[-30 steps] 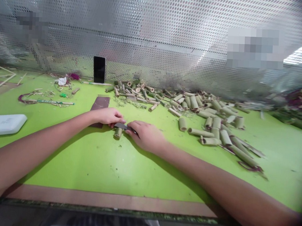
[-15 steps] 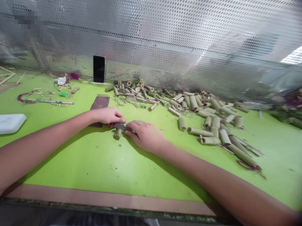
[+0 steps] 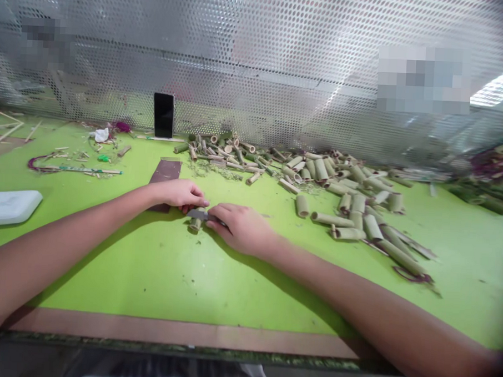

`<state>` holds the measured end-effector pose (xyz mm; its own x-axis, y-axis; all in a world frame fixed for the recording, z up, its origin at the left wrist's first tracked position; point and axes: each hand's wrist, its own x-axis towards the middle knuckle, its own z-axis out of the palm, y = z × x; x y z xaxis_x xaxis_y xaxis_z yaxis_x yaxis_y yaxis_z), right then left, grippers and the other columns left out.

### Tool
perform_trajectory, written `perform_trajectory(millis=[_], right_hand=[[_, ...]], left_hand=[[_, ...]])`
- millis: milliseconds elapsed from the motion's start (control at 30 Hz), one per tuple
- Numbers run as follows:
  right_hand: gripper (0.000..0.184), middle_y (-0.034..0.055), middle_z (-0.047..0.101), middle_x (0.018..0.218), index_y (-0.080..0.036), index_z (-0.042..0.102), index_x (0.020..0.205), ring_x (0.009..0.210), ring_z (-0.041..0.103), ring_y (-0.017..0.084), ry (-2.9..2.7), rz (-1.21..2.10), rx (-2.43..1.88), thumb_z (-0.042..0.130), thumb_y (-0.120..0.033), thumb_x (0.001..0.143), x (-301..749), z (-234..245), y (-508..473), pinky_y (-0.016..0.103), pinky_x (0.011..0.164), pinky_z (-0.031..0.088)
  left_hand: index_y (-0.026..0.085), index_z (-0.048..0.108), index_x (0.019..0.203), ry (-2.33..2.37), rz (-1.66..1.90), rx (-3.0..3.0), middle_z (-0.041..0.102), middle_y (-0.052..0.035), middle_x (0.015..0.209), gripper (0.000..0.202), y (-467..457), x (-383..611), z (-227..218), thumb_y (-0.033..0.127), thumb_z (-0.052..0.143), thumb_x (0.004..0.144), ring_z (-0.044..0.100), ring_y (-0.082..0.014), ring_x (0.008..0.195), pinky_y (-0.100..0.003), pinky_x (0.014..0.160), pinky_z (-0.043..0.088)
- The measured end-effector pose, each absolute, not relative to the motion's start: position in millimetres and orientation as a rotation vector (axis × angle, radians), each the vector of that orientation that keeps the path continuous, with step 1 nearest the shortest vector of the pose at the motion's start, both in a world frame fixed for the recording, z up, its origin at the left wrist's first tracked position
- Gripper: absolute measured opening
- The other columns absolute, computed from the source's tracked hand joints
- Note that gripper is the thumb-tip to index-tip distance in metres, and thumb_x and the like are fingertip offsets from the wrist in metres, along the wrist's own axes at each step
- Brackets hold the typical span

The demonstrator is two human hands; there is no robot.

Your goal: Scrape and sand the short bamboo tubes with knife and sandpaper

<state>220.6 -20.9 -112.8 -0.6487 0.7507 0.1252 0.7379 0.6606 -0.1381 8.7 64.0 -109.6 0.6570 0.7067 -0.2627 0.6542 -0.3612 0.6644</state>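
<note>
My right hand (image 3: 245, 228) is closed around the handle of a small knife (image 3: 198, 214). The knife's grey blade points left and lies across a short green bamboo piece (image 3: 195, 225). At the far end of that piece, the bent fingers of my left hand (image 3: 182, 194) grip it close to the table; the fingertips are partly hidden. Behind my left hand a flat brown board (image 3: 165, 173) lies on the table, partly covered by the hand and forearm.
Many cut bamboo tubes (image 3: 321, 170) are heaped at the back right. A black phone (image 3: 163, 115) stands against the perforated metal screen (image 3: 240, 71). A white box-like object (image 3: 11, 207) lies at the left, with string and scraps behind it on the green table (image 3: 181, 274).
The knife blade has shifted slightly down and toward me on the bamboo piece. My right hand has moved a little with it; my left hand stays in place.
</note>
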Motion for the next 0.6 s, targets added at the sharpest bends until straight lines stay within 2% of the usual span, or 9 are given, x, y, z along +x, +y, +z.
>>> perform_trajectory(millis=[433, 600], right_hand=[[0.025, 0.0076, 0.072, 0.097, -0.017, 0.067, 0.108, 0.081, 0.064, 0.020, -2.683, 0.108, -1.196, 0.048, -0.034, 0.102, 221.4, -114.8, -20.2, 0.030, 0.066, 0.041], [0.023, 0.0070, 0.072, 0.095, -0.017, 0.067, 0.106, 0.081, 0.064, 0.019, -2.666, 0.092, -1.216, 0.050, -0.033, 0.102, 221.0, -114.2, -20.8, 0.029, 0.067, 0.041]], left_hand=[[0.019, 0.065, 0.071, 1.055, 0.076, 2.102, 0.060, 0.0010, 0.055, 0.051, 63.1, 8.1, -108.1, 0.069, 0.063, 0.079, 0.053, -0.0132, 0.050, -0.025, 0.050, 0.036], [0.019, 0.069, 0.078, 1.072, 0.056, 2.095, 0.061, 0.0014, 0.056, 0.048, 63.7, 7.7, -107.8, 0.066, 0.063, 0.081, 0.054, -0.0134, 0.050, -0.025, 0.052, 0.037]])
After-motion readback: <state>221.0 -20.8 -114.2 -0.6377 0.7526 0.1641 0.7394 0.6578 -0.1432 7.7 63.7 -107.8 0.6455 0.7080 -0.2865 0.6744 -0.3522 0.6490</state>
